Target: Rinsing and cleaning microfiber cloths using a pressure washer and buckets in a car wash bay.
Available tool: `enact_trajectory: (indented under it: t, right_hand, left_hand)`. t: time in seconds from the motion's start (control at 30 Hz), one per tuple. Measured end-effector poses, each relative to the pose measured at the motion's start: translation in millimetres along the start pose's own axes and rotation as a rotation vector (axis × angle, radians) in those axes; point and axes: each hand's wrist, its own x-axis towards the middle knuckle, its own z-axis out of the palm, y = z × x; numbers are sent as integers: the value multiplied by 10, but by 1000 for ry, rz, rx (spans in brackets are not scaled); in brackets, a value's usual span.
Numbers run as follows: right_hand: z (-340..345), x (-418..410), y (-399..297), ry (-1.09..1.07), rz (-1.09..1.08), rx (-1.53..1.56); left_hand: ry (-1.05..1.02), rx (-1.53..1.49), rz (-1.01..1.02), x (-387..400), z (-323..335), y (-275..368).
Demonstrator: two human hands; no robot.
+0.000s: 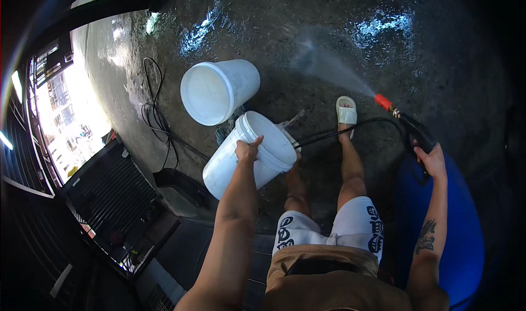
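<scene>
My left hand (248, 150) grips a white plastic bucket (234, 167) near its rim and holds it tilted, its mouth facing up and to the right. Around the black handle of a pressure washer gun (417, 132) is my right hand (431, 159). Water sprays from the gun's red nozzle (384, 102) towards the wet floor, up and to the left. A second white bucket (242, 78) lies on its side just beyond the held one, its open mouth facing left. A black hose (349, 128) runs from near the gun behind the held bucket.
A blue plastic barrel (460, 229) stands by my right arm. Black cable or hose (153, 113) lies in loops on the wet concrete floor (287, 15) at the left. Greyish cloth or netting (222, 133) lies between the buckets. A bright doorway (65, 113) is at the far left.
</scene>
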Motion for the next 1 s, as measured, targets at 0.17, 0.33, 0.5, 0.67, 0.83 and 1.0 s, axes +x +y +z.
enact_trajectory:
  t: [0.17,0.33,0.5,0.67,0.83,1.0]
  right_hand:
    - [-137,-142,-157,-112,-11,-38]
    - [200,-55,-521,-624,-12,-140]
    - [853,212,-488,-786,2,-95]
    - [1685,551,-354,-996,-40,128]
    - [2040,496,-333,-787,69,314]
    - [2317,579,-454,-920,73,149]
  left_hand:
    - [-132,-53,59,-267,182,375]
    - [-64,-15,136,-349,290,331]
    - [-49,-74,109,-387,209,170]
    - [-100,106,130,-234,94,-77]
    - [-69,-10,282,-778,417,402]
    - [-112,-22,310,-671,229,315]
